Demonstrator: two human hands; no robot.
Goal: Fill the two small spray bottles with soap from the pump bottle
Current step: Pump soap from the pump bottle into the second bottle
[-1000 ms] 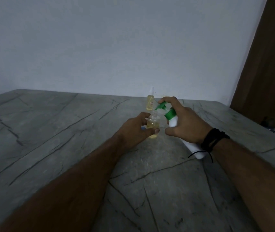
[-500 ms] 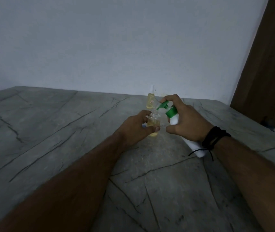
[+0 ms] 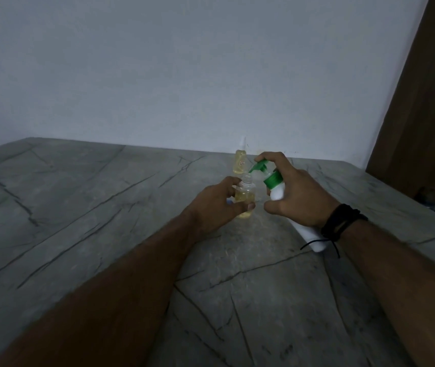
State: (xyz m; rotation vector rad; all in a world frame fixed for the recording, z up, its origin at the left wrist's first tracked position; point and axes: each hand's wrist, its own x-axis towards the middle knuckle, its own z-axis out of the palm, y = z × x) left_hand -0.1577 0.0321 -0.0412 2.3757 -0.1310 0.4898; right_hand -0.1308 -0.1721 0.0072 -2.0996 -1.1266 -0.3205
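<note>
Left hand [image 3: 217, 201] is gripping the open spray bottle [image 3: 244, 197], fingers and thumb curled round its body; the bottle is standing upright on the table [image 3: 78, 207], cap off, neck open, pale yellow liquid showing through the lower part. Thumb is crossing the front of the bottle and hiding part of its base.

Right hand [image 3: 294, 193] is holding the pump bottle [image 3: 277, 190], fingers wrapped round the white body, index finger lying on top of the green pump head [image 3: 260, 165]. Pump bottle is tilted, head toward 10 o'clock, base toward 4 o'clock and sticking out below the wrist. Nozzle tip is sitting just above and beside the open neck, at about 1 o'clock from it; cannot tell whether they are touching. Most of the white body is hidden by the right hand.

Second spray bottle [image 3: 239, 161] is standing upright at 12 o'clock from the held one, near the far table edge, white sprayer top on, yellow liquid inside, small label on its front. It is apart from both hands; nothing is covering it.

Black cord bracelet [image 3: 343, 221] is circling the right wrist, a loose end hanging over the pump bottle's base. Brown door panel [image 3: 422, 115] is standing at 2 o'clock. A small pale item at the right frame edge, 3 o'clock, is too dim to identify.
</note>
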